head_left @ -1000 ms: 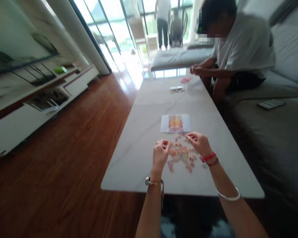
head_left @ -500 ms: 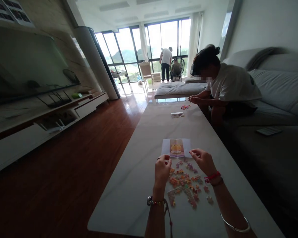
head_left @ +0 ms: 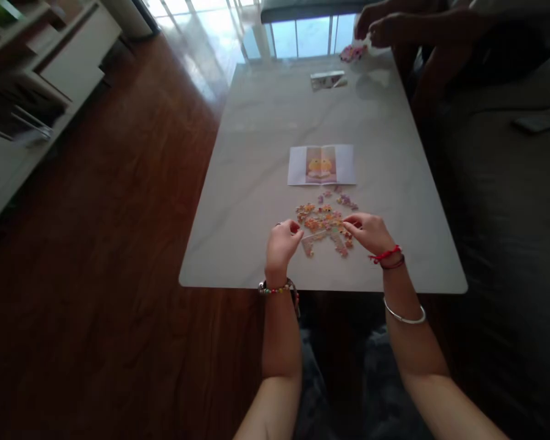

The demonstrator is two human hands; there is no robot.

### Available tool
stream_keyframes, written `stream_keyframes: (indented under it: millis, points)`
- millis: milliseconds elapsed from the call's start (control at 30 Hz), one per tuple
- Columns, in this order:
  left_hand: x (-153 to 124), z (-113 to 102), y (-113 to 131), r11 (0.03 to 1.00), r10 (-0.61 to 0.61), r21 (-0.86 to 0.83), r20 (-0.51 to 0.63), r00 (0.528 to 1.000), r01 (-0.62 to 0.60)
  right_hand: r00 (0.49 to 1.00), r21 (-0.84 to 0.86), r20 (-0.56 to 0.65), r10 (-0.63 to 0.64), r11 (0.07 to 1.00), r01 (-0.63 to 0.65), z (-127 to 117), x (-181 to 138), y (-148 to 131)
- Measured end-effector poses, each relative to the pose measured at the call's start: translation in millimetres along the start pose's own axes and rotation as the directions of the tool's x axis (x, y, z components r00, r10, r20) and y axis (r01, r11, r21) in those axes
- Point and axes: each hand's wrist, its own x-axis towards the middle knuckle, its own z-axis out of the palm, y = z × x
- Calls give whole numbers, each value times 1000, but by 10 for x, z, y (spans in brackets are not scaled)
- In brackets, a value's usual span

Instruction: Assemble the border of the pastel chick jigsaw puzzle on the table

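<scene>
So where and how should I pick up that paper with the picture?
Probably pinch the paper by its blank right margin, coming from the right: it lies nearly flat, the picture covers only the middle, and puzzle pieces sit close to its near edge.

The forearms [head_left: 282,345] extend forward, left fingers [head_left: 294,225] and right fingers [head_left: 355,217] curled, facing each other

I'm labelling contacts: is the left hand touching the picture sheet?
Apart: the head view shows a strip of tabletop between the left hand and the picture sheet beyond it.
</scene>
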Motion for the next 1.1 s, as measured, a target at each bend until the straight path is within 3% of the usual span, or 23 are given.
stream_keyframes:
  millis: [100, 200, 433, 767, 1100]
  points:
    - [40, 86, -122, 999, -35, 0, 25, 999, 35, 999, 12, 23, 35, 999, -35, 95, -82, 129]
    - [77, 98, -161, 1000, -27, 6, -21, 999, 27, 1000, 12, -5, 31, 999, -31, 136, -126, 195]
    - [68, 100, -230, 1000, 4, -18, -157, 988, -7, 974, -60, -219, 50, 996, -64, 103, -126, 322]
    - [-17, 174, -331, 997, 45, 58, -60, 997, -42, 993, -223, -113, -24, 975, -2, 49, -254, 608]
    - [-106, 148, -381, 989, 79, 127, -43, 996, -73, 997, -244, -72, -41, 970, 22, 61, -324, 698]
